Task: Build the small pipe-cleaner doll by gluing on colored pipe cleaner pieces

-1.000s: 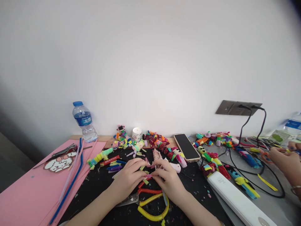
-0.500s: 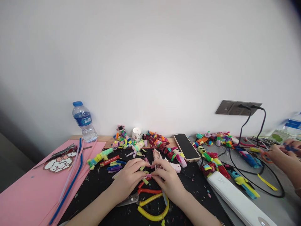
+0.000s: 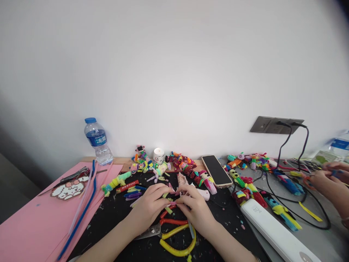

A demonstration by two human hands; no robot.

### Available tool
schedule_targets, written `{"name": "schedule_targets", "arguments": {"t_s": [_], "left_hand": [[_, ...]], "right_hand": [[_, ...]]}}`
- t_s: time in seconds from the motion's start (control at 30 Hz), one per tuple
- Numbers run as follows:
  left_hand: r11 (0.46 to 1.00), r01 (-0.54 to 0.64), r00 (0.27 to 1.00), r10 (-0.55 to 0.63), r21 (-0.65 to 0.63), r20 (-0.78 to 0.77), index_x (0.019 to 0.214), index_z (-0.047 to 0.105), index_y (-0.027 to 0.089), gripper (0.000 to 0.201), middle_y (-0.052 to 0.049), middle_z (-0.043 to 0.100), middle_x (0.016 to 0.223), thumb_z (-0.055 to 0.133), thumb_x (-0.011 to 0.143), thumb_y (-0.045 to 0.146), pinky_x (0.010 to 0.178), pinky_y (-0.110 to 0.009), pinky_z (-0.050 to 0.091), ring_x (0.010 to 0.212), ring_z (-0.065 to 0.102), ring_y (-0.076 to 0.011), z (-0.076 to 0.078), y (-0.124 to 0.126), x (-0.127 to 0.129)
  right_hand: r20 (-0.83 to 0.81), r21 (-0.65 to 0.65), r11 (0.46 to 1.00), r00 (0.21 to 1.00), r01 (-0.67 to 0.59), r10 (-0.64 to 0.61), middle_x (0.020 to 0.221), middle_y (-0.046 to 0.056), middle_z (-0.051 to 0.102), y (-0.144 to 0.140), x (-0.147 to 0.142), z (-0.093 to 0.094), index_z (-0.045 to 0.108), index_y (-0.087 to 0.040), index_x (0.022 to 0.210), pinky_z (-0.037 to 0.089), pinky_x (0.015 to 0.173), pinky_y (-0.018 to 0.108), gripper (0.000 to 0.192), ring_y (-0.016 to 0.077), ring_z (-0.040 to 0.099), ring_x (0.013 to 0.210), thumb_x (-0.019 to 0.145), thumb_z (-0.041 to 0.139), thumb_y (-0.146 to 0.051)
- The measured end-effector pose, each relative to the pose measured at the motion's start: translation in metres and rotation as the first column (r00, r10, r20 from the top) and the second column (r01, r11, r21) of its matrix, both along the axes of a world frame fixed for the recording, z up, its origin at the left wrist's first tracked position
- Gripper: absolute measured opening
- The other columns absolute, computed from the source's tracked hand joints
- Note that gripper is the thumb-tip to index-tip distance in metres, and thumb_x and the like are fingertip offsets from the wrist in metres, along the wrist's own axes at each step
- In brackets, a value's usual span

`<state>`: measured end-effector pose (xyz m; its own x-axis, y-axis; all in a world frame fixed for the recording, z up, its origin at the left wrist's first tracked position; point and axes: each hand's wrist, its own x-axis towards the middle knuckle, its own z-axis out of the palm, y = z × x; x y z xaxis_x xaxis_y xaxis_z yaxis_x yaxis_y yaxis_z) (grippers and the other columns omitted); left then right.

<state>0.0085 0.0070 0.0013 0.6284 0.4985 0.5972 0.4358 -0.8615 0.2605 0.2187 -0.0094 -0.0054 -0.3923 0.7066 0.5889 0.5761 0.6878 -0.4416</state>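
My left hand (image 3: 154,202) and my right hand (image 3: 195,205) meet over a black mat (image 3: 109,225), fingertips pinched together. Between them is a short pink pipe cleaner (image 3: 172,203), with the fingers of both hands closed on it. Light green pipe cleaner pieces (image 3: 169,210) show just below and left of it, partly hidden by the fingers. Right under the hands lie pliers with red handles (image 3: 174,221), and scissors with a yellow handle (image 3: 178,251) lie nearer me. Short blue and purple pipe cleaner pieces (image 3: 133,194) rest left of my left hand.
Pipe cleaner dolls (image 3: 188,167) line the back, beside a small white cup (image 3: 158,155) and a phone (image 3: 216,171). A water bottle (image 3: 98,142) stands on pink sheets (image 3: 32,214) at left. At right are a white power strip (image 3: 275,229), black cables and another person's hands (image 3: 327,178).
My own hands and the pink pipe cleaner stay almost in place. At the far right, the other person's hands have shifted slightly.
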Motion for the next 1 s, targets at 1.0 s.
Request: {"name": "schedule_targets", "arguments": {"t_s": [1.0], "left_hand": [[1.000, -0.013, 1.000, 0.013, -0.011, 0.012, 0.091, 0.068, 0.019, 0.023, -0.006, 0.062, 0.117, 0.047, 0.092, 0.010, 0.095, -0.036, 0.045, 0.113, 0.048, -0.0220, -0.0007, -0.0012, -0.0005]], "right_hand": [[-0.012, -0.017, 1.000, 1.000, -0.006, 0.006, 0.105, 0.006, 0.059, -0.0002, 0.0013, -0.0022, 0.067, -0.020, 0.084, 0.050, 0.078, 0.031, 0.014, 0.0183, 0.057, 0.092, 0.084, 0.059, -0.008]]}}
